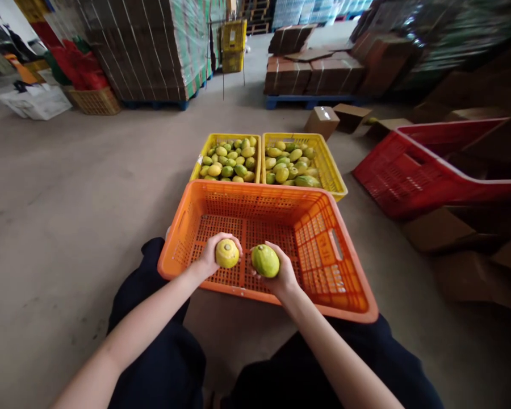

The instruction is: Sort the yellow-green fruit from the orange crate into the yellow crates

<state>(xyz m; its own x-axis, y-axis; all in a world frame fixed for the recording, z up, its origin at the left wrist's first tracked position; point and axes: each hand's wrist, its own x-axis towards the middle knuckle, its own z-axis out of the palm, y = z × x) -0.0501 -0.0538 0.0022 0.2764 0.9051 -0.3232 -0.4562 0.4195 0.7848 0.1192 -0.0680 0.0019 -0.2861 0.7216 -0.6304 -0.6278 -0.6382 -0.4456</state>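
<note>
While you sit on the bare concrete warehouse floor (68,187) with your knees spread, the empty orange perforated plastic crate (323,250) rests tilted between your legs, its open mouth turned up toward you, which keeps its inside within easy reach. Your left hand (210,255) is wrapped around a round yellow citrus fruit (227,253), fingers curled behind it so that its stem end faces you, as though held for a look. Your right hand (283,272) cups a round green citrus fruit (265,261) just beside the first, its skin turned up to the light in the same way. Both fruits hang over the crate's near edge, not touching each other. Straight beyond your hands, past the crate's far rim, two yellow plastic mesh crates (336,182) stand side by side, touching, each heaped with mixed yellow and green fruit. Off beyond your right hand a red plastic crate (409,182) lies tipped among flattened brown cardboard boxes (438,230).
</note>
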